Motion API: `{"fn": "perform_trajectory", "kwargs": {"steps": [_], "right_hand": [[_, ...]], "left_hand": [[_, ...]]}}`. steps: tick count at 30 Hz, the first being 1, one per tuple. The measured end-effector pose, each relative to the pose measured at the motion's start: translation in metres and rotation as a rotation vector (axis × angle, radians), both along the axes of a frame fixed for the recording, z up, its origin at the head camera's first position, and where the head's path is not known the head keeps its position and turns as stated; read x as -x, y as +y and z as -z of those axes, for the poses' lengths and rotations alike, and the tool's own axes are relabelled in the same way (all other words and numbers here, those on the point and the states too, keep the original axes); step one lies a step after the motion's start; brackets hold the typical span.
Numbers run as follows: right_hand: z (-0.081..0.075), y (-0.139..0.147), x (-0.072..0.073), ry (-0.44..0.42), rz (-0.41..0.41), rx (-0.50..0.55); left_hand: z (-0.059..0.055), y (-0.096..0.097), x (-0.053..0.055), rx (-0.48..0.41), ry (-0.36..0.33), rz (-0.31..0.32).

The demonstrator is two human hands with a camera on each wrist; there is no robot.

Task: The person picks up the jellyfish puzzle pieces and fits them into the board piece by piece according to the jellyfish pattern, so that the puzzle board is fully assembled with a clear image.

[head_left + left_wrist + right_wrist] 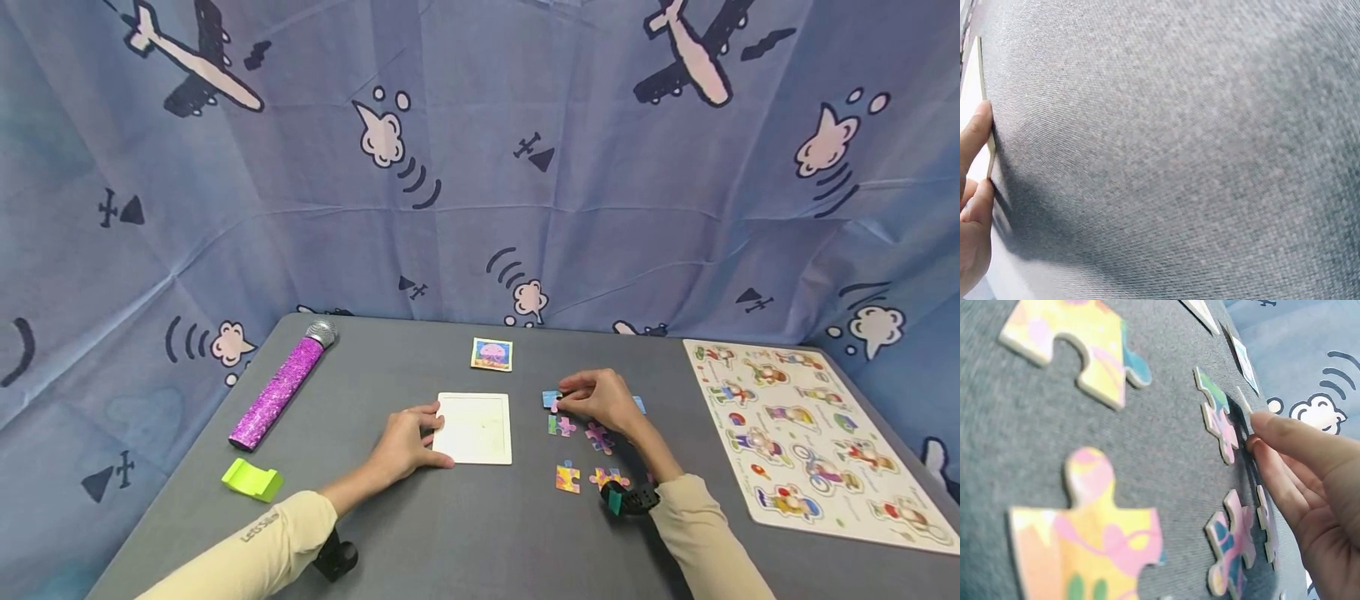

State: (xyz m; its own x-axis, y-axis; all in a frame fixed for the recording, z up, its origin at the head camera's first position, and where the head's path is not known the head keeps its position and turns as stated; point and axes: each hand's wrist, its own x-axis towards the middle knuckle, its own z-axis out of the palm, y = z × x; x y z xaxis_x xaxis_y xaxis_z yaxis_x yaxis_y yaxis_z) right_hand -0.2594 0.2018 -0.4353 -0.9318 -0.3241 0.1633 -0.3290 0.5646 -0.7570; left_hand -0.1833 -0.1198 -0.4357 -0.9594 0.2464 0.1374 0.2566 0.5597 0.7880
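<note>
A white square puzzle tray (473, 429) lies on the grey table, and my left hand (408, 442) holds its left edge, fingers at the upper side and thumb at the lower corner. The left wrist view catches the tray's edge (989, 140) beside those fingertips. My right hand (602, 400) pinches a jigsaw piece (1244, 400) between thumb and forefinger; it shows nearly edge-on in the right wrist view. Around that hand lie loose pieces: a green-and-pink one (562, 426), a pink-and-blue one (599, 437), a yellow one (567, 478) and a yellow-pink one (1088, 540).
Behind the tray lies a small picture card (492, 354) with a pink jellyfish-like shape. To the left are a glittery purple microphone (279, 390) and a lime-green holder (252, 480). A large picture board (817, 442) covers the right side. A blue curtain (480, 167) hangs behind.
</note>
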Motion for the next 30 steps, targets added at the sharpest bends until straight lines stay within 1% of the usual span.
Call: {"fn": "perform_trajectory", "kwargs": {"steps": [4, 12, 15, 19, 24, 30], "right_hand": [[0.003, 0.001, 0.0, -0.032, 0.004, 0.063], [0.004, -0.004, -0.005, -0.119, 0.004, 0.211], [0.004, -0.006, -0.006, -0.145, -0.001, 0.238], [0.003, -0.011, -0.006, -0.163, 0.007, 0.247], [0.005, -0.019, -0.004, -0.16, 0.012, 0.259], [0.009, -0.032, -0.005, -0.172, -0.01, 0.342]], "left_hand": [[0.0, 0.001, 0.001, 0.049, 0.037, 0.003], [-0.003, 0.002, 0.0, 0.055, 0.024, 0.01], [-0.003, 0.003, 0.0, 0.049, 0.021, 0.009], [-0.001, 0.003, 0.001, 0.063, 0.041, 0.014], [-0.001, 0.003, 0.002, 0.072, 0.054, 0.021], [-0.003, 0.003, 0.002, 0.077, 0.043, 0.033]]}}
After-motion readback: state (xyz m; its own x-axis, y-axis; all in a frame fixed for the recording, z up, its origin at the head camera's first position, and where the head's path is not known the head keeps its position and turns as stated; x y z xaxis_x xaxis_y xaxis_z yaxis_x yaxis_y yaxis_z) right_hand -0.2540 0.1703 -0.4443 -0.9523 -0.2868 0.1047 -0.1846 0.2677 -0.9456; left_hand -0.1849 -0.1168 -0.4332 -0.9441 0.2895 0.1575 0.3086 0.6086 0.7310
